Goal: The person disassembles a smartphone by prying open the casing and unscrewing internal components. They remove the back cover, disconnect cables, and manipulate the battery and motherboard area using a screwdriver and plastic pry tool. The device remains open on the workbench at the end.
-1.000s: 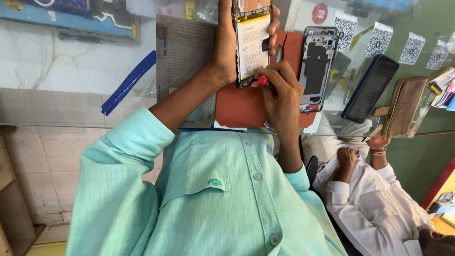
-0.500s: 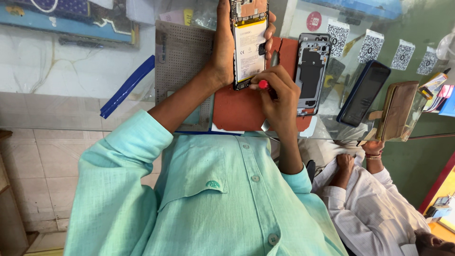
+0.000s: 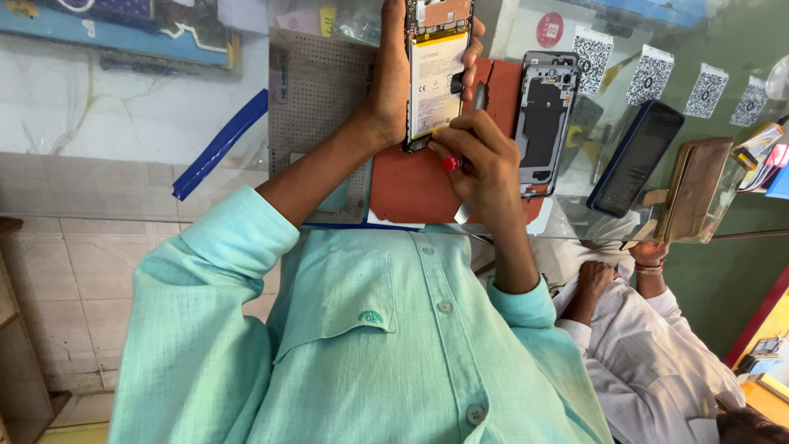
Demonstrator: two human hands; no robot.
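A glass counter (image 3: 123, 185) runs across a tiled room with green walls. Over a red mat (image 3: 411, 189), the left hand (image 3: 394, 78) grips an opened phone (image 3: 436, 74); the right hand (image 3: 485, 160) pinches a red-tipped screwdriver (image 3: 454, 164) at its lower edge. A phone frame (image 3: 544, 123) lies just beside. Square black-and-white stickers (image 3: 649, 78) line the far edge.

left hand (image 3: 394, 78): raised, fingers wrapped closed | right hand (image 3: 485, 160): fingers pinched shut, wrist bent
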